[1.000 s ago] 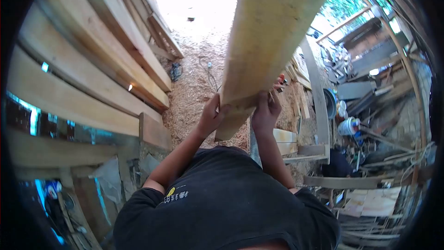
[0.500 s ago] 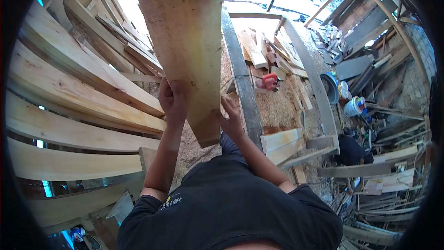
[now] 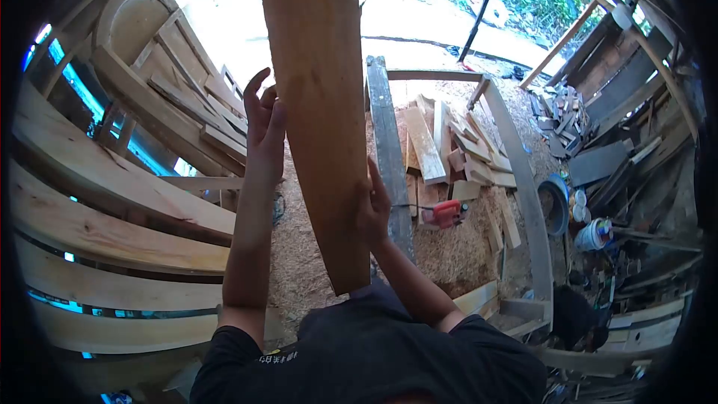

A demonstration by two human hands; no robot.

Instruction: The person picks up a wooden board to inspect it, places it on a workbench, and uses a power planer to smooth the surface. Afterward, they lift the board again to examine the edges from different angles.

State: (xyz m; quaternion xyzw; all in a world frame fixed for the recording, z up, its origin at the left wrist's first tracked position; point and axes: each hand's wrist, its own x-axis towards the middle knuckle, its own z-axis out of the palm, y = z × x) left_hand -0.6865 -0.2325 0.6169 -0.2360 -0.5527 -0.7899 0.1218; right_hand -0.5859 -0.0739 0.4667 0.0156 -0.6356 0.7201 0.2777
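A long wooden plank [image 3: 321,105] rises in front of my body, its narrow lower end close to my shirt and its upper end beyond the top of the view. My right hand [image 3: 375,206] is wrapped on the plank's right edge near the lower end, some fingers hidden behind it. Beside the left edge, higher up, my left hand [image 3: 263,120] has its fingers apart and bent, with no grip on the wood.
Several long boards [image 3: 112,239] lie side by side at left, below an arched wooden panel [image 3: 138,22]. On the right, a wooden frame [image 3: 516,172] surrounds wood offcuts [image 3: 426,146] and a red power tool [image 3: 443,214] on sawdust. A bucket [image 3: 593,235] stands farther right.
The view has tilted upward. My left hand has loosened from the plank's edge and moved higher, fingers spread. My right hand stays at the right edge; the plank stands straighter.
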